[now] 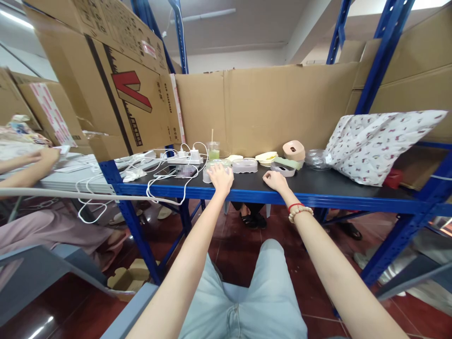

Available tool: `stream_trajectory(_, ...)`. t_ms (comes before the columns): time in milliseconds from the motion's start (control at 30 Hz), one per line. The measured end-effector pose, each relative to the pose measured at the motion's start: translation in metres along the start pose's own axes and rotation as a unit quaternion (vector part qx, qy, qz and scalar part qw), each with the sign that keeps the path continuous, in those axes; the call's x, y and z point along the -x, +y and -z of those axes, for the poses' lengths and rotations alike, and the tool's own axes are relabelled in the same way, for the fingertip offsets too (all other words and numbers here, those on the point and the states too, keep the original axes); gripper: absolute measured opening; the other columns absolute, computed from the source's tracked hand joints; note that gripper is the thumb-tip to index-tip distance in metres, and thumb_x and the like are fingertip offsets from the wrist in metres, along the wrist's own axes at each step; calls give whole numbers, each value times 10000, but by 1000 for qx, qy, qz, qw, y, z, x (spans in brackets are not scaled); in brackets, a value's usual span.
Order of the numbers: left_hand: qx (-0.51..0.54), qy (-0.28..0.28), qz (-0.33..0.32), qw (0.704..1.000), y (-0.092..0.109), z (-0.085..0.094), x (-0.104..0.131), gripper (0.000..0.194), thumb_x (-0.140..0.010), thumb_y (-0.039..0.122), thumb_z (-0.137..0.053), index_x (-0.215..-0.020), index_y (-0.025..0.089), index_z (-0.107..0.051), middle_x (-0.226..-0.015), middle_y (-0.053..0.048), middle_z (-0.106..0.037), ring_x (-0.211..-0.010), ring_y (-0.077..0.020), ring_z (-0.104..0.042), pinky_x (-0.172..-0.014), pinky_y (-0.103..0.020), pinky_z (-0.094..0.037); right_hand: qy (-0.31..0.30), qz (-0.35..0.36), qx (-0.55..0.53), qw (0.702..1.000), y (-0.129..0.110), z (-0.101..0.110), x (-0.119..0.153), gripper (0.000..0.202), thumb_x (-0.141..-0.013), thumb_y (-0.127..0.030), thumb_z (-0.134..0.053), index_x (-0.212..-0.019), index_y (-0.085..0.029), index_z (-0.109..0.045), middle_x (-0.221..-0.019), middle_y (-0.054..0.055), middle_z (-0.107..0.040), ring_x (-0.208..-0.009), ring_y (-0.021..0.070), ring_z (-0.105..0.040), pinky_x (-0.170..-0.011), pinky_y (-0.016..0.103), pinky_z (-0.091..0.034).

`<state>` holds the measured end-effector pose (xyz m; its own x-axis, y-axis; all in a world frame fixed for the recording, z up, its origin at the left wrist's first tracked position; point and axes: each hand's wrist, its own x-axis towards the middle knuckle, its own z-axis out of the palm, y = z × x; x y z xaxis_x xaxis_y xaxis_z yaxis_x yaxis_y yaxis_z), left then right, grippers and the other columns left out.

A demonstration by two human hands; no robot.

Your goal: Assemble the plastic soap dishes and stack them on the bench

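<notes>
My left hand [221,178] lies over a pale plastic piece [206,176] near the front of the black tabletop, its fingers stretched out and apart. Whether it grips that piece cannot be seen. My right hand [275,180] rests on the tabletop with curled fingers, and nothing shows in it. Between the hands, a little farther back, stands a lilac-grey plastic shell [245,165]. Yellow plastic parts [266,158] lie behind it. Close beyond my right hand are a grey ring-shaped part [285,170] and a pink-beige plastic housing [294,149].
A drink cup [213,151] with a straw stands behind my left hand. On the left are a power strip [185,159] and tangled white cables. Clear plastic [317,159] and a patterned bag [374,143] sit right. Cardboard [282,108] walls the back; another person's arm [31,167] shows far left.
</notes>
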<state>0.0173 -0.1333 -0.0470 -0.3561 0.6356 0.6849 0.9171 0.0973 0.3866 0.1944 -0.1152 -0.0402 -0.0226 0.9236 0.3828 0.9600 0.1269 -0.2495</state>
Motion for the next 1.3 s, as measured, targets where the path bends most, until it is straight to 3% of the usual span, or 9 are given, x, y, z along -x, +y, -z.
stream_trajectory(167, -23, 9, 22, 999, 2, -3, 1, 479, -830, 274, -355, -1193, 29, -549, -1259, -216, -548, -1200, -369, -446, -1045, -591, -215, 1, -4, 0, 1000, 0, 0, 0, 220, -813, -226, -483, -872, -223, -695, -936, 47, -714, -893, 193, -648, -706, 243, -463)
stream_trajectory(433, -19, -20, 27, 999, 0, -3, 2, 450, -876, 224, -283, -1216, 57, -527, -1292, -210, -525, -1288, -362, -354, -1024, -629, -220, 3, -5, -4, 1000, -1, -1, 0, 229, -811, -221, -479, -884, -219, -696, -938, 51, -713, -901, 197, -646, -713, 248, -461)
stream_trajectory(633, 7, -45, -53, 998, 1, 6, -1, 381, -832, 85, -335, -1142, 109, -554, -1255, -175, -541, -1227, -277, -442, -1025, -430, -310, 5, 0, -5, 1000, 0, -1, 0, 223, -807, -216, -484, -860, -222, -701, -909, 55, -718, -868, 196, -655, -698, 247, -464)
stream_trajectory(800, 35, -109, -115, 987, 3, 11, -1, 250, -800, 127, -450, -967, 198, -622, -1034, -70, -650, -996, -198, -592, -858, -271, -424, 8, 1, -3, 1000, -1, 0, 0, 215, -799, -211, -492, -845, -225, -701, -899, 50, -719, -862, 193, -656, -690, 244, -464)
stream_trajectory(933, 32, -152, -81, 985, 1, 9, -2, 234, -809, 155, -440, -907, 205, -646, -856, -60, -693, -854, -218, -646, -717, -276, -460, 6, 0, -3, 1000, -1, 1, 1, 225, -806, -209, -481, -852, -226, -701, -903, 49, -719, -864, 190, -656, -692, 244, -465)
stream_trajectory(1067, 22, -161, -33, 986, -1, 9, -3, 291, -833, 152, -377, -898, 189, -658, -899, -93, -705, -895, -248, -651, -713, -302, -466, 2, 1, -4, 1000, -1, 1, 1, 234, -808, -202, -477, -879, -218, -700, -912, 53, -719, -883, 197, -654, -708, 253, -466)
stream_trajectory(1300, 13, -173, -10, 985, 1, 11, -3, 271, -827, 174, -407, -879, 207, -671, -909, -85, -712, -910, -242, -652, -731, -296, -469, 6, 1, -8, 1000, 0, -1, 0, 224, -806, -206, -483, -860, -224, -700, -896, 48, -718, -874, 195, -654, -691, 249, -464)
